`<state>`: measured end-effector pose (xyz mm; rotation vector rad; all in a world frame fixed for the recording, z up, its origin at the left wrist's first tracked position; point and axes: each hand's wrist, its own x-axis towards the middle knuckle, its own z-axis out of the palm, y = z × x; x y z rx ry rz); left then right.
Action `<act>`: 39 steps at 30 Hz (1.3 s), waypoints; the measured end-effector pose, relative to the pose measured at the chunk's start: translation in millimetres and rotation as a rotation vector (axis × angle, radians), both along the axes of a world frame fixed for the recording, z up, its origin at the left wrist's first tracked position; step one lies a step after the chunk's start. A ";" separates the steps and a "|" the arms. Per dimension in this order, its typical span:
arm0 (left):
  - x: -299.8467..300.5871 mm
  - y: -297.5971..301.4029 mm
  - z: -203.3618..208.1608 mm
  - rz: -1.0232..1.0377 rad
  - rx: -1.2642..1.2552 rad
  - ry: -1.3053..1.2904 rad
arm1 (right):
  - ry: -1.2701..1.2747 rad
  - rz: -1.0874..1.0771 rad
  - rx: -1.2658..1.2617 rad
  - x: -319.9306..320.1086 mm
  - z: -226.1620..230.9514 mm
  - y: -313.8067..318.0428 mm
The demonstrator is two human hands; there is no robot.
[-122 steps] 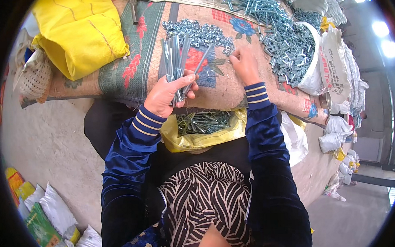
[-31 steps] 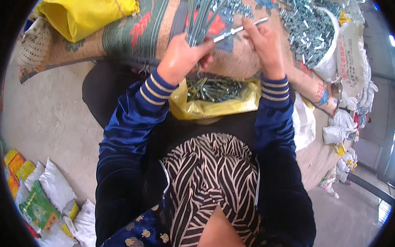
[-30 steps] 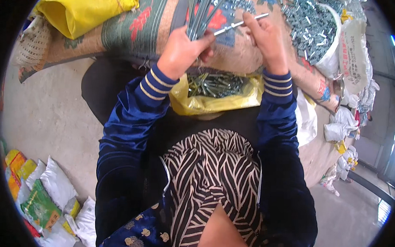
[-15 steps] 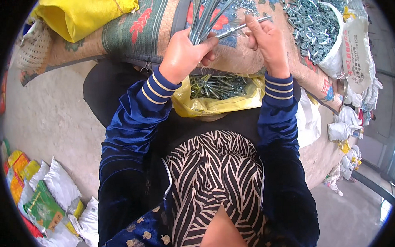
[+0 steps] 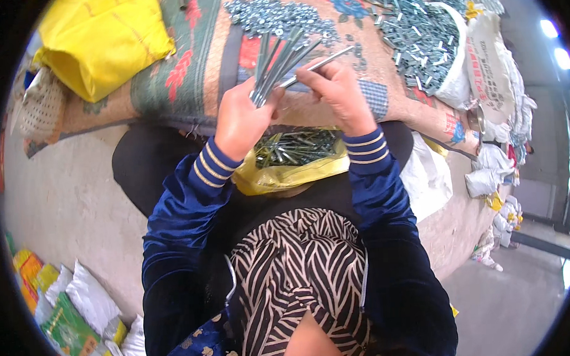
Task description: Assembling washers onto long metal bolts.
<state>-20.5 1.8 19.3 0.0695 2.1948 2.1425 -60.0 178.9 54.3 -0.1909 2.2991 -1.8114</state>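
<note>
My left hand is closed around a fanned bundle of thin silvery metal rods, their far ends spreading upward. Beside it, my right hand pinches a single metal rod that slants up to the right. That rod's lower end reaches the fingers of my left hand, where it is partly hidden. Below both hands, at my lap, an open yellow bag holds many similar rods. Just beyond the bundle lies a spread of small metal nuts or washers.
A patterned mat covers the work surface. At the right, a white sack spills short metal sleeves. A yellow bag sits far left near a perforated basket. Packed bags lie on the floor, lower left.
The view has shifted, bringing more of the nuts or washers into sight. My right hand has moved closer to my left, and its rod now lies nearer the bundle.
</note>
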 end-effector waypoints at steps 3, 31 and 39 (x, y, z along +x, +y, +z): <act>-3.8 0.4 -2.0 -0.046 0.082 -0.115 | 0.117 -0.104 0.216 4.0 0.2 13.2; -12.3 -18.3 16.1 -0.643 0.555 -0.584 | 0.257 0.347 0.163 -33.2 37.0 52.2; -17.6 -17.3 -2.2 -0.394 0.637 -0.641 | -0.091 0.005 -0.223 -12.9 10.3 47.4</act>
